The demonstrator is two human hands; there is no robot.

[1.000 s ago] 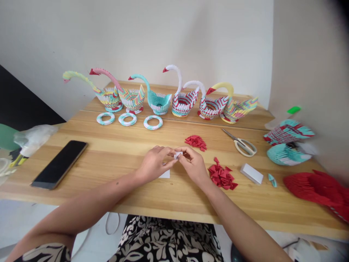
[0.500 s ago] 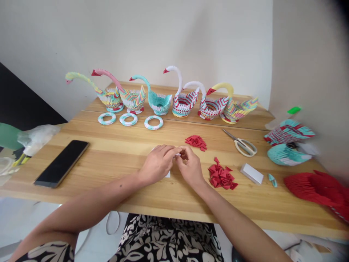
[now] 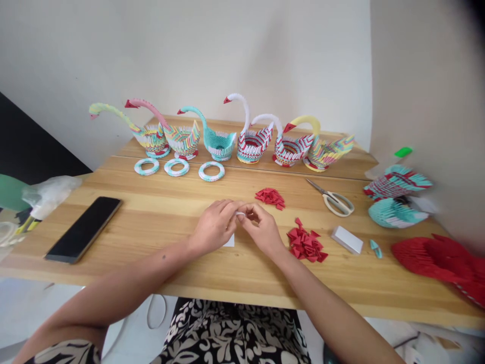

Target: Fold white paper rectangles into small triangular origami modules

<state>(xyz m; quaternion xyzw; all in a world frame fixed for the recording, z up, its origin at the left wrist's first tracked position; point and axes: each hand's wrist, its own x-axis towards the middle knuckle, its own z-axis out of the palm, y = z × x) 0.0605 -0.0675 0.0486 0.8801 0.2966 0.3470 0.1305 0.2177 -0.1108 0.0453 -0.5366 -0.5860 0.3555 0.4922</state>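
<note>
Fingers [image 3: 232, 208] of the left hand [image 3: 214, 226] and of the right hand [image 3: 264, 231] meet at the centre of the tabletop [image 3: 159, 212]. They are pressed together, pinching a small white paper slip [image 3: 240, 214] just above the wood. A white sheet [image 3: 229, 241] lies partly under the left hand.

Step in hand, by judgement: creasing the slip into a folded unit. Such a fold calls for aligned edges and firm, even pressure from both hands.

Near the right hand are red folded pieces [image 3: 305, 243], scissors [image 3: 335, 200] and a white block [image 3: 347, 239]. A phone [image 3: 84, 227] lies at left. Paper swans [image 3: 215, 141] and three paper rings [image 3: 211, 171] line the far edge, before a plain pale wall [image 3: 227, 45].
</note>
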